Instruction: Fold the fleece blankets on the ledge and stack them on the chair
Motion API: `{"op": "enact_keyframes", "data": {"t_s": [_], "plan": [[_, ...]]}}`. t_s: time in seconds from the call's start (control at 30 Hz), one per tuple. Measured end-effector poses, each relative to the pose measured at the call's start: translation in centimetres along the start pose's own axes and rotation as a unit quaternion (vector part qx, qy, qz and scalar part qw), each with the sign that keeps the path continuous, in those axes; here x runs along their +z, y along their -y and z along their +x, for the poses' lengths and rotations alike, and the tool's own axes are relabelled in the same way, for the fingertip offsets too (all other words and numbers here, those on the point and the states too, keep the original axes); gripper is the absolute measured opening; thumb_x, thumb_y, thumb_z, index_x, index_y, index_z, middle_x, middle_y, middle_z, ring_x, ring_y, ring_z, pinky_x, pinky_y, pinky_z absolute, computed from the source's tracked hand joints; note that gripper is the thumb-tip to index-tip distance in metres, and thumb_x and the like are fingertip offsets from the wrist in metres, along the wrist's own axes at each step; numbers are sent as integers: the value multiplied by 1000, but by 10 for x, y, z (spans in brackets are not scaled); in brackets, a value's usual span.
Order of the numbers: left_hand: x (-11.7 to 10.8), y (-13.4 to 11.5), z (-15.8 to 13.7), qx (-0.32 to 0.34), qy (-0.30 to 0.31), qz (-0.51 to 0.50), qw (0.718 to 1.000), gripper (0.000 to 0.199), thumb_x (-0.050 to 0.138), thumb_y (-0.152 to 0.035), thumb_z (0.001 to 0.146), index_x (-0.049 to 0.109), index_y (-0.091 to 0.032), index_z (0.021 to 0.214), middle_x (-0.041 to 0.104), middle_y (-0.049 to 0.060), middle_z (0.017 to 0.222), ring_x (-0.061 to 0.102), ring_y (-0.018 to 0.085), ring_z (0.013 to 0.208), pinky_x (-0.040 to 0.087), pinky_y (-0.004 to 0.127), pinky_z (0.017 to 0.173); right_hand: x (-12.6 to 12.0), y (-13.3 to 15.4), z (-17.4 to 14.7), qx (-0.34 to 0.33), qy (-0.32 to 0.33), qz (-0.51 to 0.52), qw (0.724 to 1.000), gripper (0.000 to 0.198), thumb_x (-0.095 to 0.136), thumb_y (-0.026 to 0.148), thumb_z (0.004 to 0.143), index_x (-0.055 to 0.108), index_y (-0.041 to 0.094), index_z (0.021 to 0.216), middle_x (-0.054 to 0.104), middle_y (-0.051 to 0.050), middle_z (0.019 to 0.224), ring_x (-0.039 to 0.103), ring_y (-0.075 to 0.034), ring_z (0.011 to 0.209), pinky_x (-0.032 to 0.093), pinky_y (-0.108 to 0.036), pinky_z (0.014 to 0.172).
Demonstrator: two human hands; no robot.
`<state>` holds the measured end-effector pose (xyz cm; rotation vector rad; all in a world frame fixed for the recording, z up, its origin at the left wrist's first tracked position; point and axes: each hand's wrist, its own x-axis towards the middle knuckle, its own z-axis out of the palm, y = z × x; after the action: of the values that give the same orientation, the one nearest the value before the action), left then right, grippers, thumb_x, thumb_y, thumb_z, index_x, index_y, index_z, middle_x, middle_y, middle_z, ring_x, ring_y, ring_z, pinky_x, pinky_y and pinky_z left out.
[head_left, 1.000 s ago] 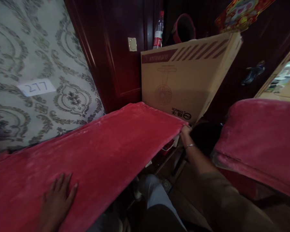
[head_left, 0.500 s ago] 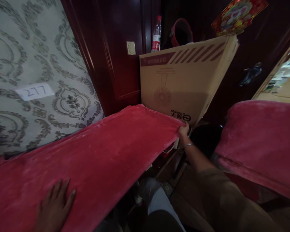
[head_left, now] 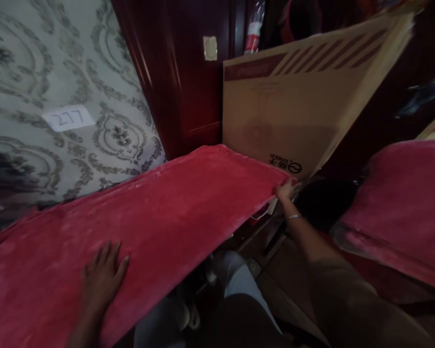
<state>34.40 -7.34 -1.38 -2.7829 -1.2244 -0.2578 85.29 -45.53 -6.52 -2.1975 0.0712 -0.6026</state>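
A long table surface runs from the lower left to the middle of the view under a red plush tablecloth (head_left: 188, 193). My left hand (head_left: 103, 275) lies palm down on the cloth at the lower left, with its fingers stretched out. At the far right corner, my right hand (head_left: 285, 188) is closed round the cloth's edge, thumb side up. Its fingertips are hidden below the edge. The cloth looks mostly smooth, with slight ripples along the wall side.
Just behind the table end leans a large cardboard box (head_left: 286, 106); a plastic bottle (head_left: 253, 36) shows above it. A second red-covered surface (head_left: 402, 198) stands to the right. Patterned wallpaper (head_left: 76, 63) with a paper label (head_left: 68, 118) borders the left. My knees are below the table edge.
The view has shifted, so the table and box sit a little further right and higher. Both hands stay at about the same places on the cloth.
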Motion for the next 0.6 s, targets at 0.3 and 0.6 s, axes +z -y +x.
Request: {"op": "enact_keyframes", "data": {"t_s": [0.3,0.6], "plan": [[-11,-12,-8,-24,30,-18,999,64,37,-44,96,40,-15,154,29,16,165,25,35,152,21,61,120,-13,83,-151,-469,275,43,838,55,36,43,101,43,27,153,35,-9,162,28,-26,150,27,-52,119],[-17,-14,-14,-27,-10,-41,999,58,38,-40,97,49,-12,147,39,19,159,31,35,149,22,62,119,-28,68,-180,-407,308,48,858,44,44,28,98,63,28,138,57,-7,146,44,-27,140,29,-55,117]]}}
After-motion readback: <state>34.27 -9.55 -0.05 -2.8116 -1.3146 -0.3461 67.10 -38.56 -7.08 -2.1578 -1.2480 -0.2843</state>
